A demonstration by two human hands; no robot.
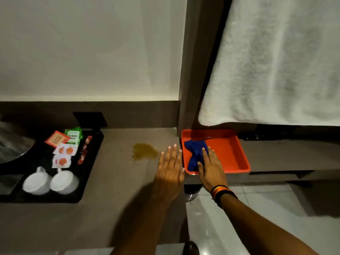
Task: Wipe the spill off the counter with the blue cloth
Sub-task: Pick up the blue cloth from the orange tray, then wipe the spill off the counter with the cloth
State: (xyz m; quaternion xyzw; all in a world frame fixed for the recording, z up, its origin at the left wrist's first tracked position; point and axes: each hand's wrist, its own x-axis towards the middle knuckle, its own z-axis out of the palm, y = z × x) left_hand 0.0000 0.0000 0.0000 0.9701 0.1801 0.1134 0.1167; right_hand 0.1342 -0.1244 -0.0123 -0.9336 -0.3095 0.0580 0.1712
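Observation:
A yellowish-brown spill (144, 151) lies on the grey-brown counter (114, 181), near its right end. Right of the counter's end sits an orange tray (230, 153) with a crumpled blue cloth (195, 153) in its left half. My right hand (209, 168) rests flat on the cloth's near right part, fingers spread, not closed around it. My left hand (171, 168) lies flat and open on the counter, between the spill and the tray, holding nothing.
A black tray (88, 181) at the left holds two upturned white cups (50, 182), tea sachets (63, 153) and sugar sticks. A kettle's edge shows at far left. A white towel (276, 61) hangs above the orange tray. Pale floor tiles lie below right.

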